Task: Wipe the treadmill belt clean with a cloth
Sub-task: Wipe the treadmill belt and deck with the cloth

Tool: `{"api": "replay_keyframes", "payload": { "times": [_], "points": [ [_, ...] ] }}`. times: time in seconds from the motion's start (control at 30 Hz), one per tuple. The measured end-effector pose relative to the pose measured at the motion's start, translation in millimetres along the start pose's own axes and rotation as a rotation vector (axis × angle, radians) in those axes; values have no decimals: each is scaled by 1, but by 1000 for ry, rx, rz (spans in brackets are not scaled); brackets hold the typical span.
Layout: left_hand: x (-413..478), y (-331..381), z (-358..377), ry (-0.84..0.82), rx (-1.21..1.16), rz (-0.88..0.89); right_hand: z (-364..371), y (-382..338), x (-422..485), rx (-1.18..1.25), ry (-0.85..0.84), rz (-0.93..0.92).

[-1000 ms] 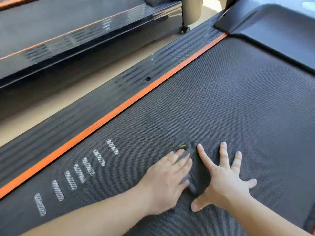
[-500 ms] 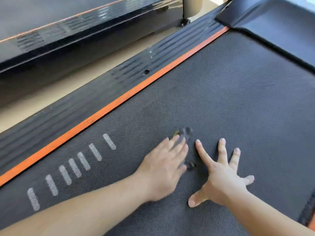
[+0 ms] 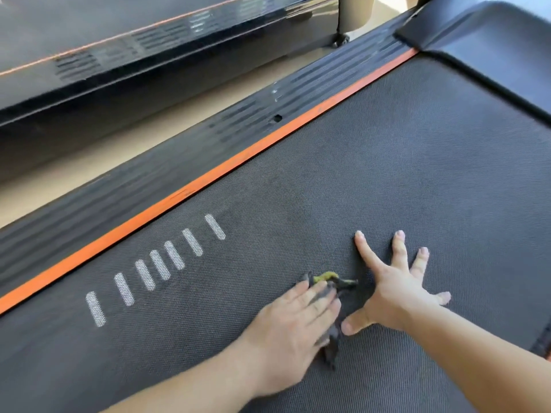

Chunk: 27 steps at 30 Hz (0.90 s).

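dark grey textured treadmill belt [image 3: 387,174]. left hand [image 3: 293,332], grip released, fingers flat, presses crumpled dark grey cloth [image 3: 333,344] with yellow-green trim onto mid-belt, likely for scrubbing pressure. right hand [image 3: 396,296] splayed, released, just beside, probably bracing body weight.

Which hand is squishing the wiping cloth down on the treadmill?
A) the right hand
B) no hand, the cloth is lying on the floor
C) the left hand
C: the dark cloth pokes out from under the left hand, whose flat fingers press it onto the belt; the right hand lies spread on bare belt beside it.
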<state>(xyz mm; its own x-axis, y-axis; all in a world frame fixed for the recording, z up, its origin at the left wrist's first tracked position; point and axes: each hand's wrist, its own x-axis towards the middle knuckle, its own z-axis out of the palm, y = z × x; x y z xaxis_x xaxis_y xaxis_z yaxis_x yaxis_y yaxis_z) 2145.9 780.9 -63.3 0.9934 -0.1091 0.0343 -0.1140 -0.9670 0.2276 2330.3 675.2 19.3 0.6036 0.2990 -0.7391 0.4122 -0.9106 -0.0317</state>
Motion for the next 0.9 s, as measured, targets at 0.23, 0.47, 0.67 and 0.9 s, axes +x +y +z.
{"api": "replay_keyframes", "payload": {
  "times": [0.23, 0.47, 0.67, 0.9],
  "points": [
    [7, -47, -19, -27, -19, -331, 4, 0, -15, -17, 115, -8],
    [-50, 38, -10, 132, -222, -115, 27, 6, -33, -173, 353, -178],
    [-84, -42, -69, 326, -207, -596, 2, -39, -32, -165, 189, -359],
    [-129, -29, -20, -99, -48, -484, 32, -106, -34, -277, 87, -319]
  ]
}}
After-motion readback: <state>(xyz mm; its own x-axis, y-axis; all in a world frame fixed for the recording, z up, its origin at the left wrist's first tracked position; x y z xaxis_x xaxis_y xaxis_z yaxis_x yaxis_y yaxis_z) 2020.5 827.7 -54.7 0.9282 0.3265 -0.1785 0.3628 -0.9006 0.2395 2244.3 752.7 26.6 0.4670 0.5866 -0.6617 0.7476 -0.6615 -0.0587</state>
